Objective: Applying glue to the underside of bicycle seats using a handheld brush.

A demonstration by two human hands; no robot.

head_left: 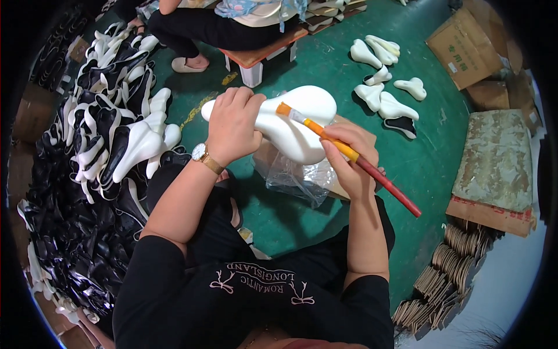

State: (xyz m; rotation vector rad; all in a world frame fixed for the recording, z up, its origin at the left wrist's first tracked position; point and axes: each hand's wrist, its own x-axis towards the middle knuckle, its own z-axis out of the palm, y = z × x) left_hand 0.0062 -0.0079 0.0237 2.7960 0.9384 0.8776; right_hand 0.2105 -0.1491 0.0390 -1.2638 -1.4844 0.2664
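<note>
My left hand (232, 125) grips the narrow end of a white saddle-shaped foam pad (302, 119) held above my lap. A wristwatch with a gold band sits on that wrist. My right hand (347, 157) holds a brush with a yellow and red handle (354, 160). Its orange bristle tip (285, 109) touches the top of the white pad. Under the pad lies a crumpled clear plastic sheet (296, 177) on a brown board.
A large heap of black and white saddle covers (110, 151) fills the left side. Several white pads (383, 87) lie on the green floor ahead. Cardboard boxes (465, 43) and stacked flat pieces (447, 273) stand at right. Another person sits on a low stool (256, 58) ahead.
</note>
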